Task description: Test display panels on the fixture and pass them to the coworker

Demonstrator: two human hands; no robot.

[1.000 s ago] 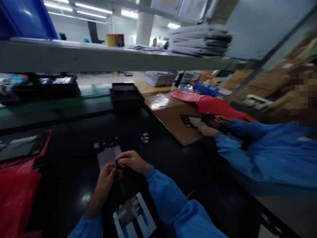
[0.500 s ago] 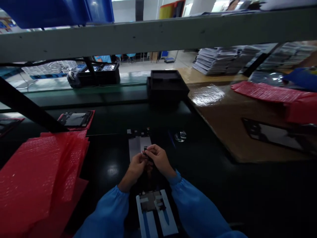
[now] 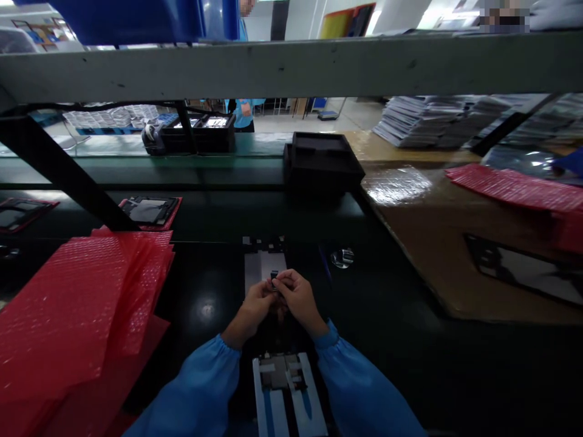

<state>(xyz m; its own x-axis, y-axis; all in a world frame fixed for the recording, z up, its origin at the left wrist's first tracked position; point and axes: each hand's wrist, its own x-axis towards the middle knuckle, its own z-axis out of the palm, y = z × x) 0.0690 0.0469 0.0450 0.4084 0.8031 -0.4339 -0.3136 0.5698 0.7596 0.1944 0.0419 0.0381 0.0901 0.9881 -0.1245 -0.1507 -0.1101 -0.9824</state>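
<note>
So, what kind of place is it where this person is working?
Probably an electronics assembly or repair workshop. A flat panel with small parts along its far edge lies on a dark workbench, red bubble wrap lies to the left, and black trays are stacked behind.

Red is blazing away on the left, where glossy red bubble-wrap sheets [image 3: 68,303] are flashing a fine dotted texture! Two plain bright-blue cloth sleeves [image 3: 198,379] are popping against a shiny black tabletop [image 3: 387,364]. A small black piece [image 3: 274,275] is showing dark over a flat rectangular grey panel [image 3: 266,264], which is wearing a paler band. Lower, a pale bluish-white barred device [image 3: 279,413] is sporting two narrow blue stripes, while a glossy brown sheet [image 3: 410,243] is gleaming white in one patch.
</note>
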